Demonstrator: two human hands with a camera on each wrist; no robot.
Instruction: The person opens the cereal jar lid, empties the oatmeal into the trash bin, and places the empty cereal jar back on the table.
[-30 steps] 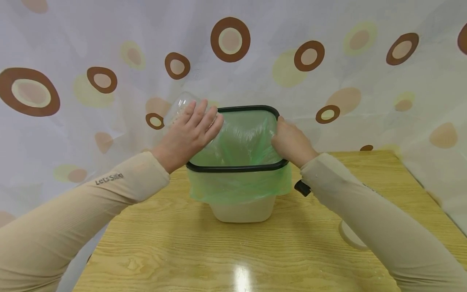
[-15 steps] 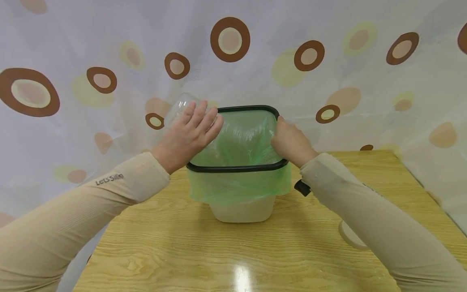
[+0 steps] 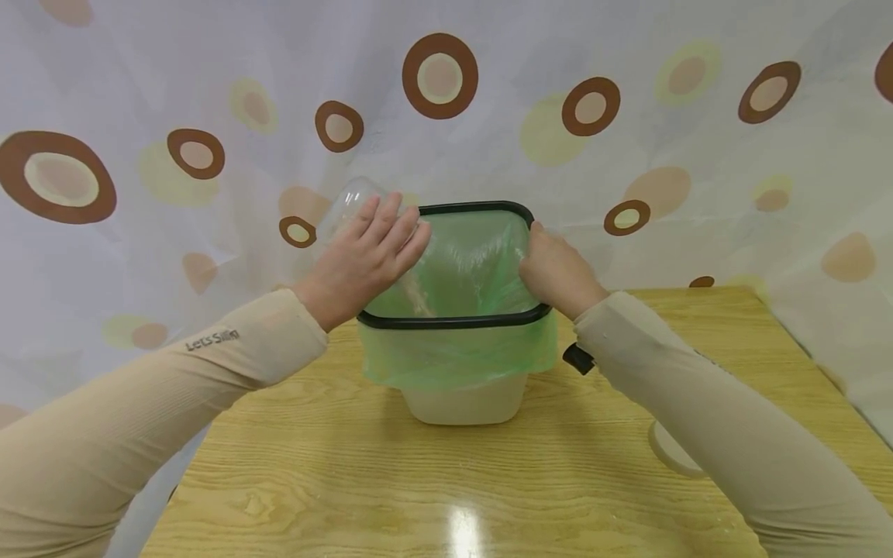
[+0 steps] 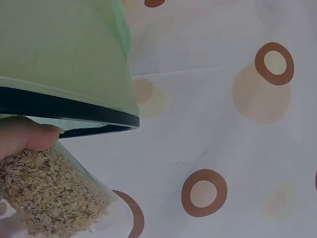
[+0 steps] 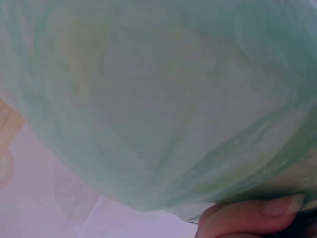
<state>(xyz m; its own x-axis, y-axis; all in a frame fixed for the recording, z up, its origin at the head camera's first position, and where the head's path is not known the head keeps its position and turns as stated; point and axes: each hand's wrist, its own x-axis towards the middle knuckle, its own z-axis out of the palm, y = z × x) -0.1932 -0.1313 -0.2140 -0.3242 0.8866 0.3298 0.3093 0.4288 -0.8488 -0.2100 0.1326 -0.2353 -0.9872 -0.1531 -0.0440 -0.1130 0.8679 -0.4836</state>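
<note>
In the head view a white trash bin (image 3: 463,404) stands on the table, lined with a green bag (image 3: 460,356) folded over its black rim (image 3: 456,322). My left hand (image 3: 359,263) grips a clear plastic container (image 3: 352,198), tilted mouth-down over the bin's left side. Oat flakes (image 4: 54,193) fill part of it in the left wrist view, with the thumb (image 4: 37,135) close to the black rim. A pale stream of flakes (image 3: 416,294) falls inside the bag. My right hand (image 3: 561,271) grips the rim on the right; the green film fills most of the right wrist view.
A pale round disc (image 3: 673,449) lies on the wooden table (image 3: 349,480), partly hidden by the right sleeve. A small black piece (image 3: 578,359) shows beside the right cuff. Behind the table hangs a white sheet (image 3: 488,155) patterned with brown rings.
The left hand and the container have shifted slightly to the right. A stream of flakes now shows inside the bag. The right hand and bin keep their place.
</note>
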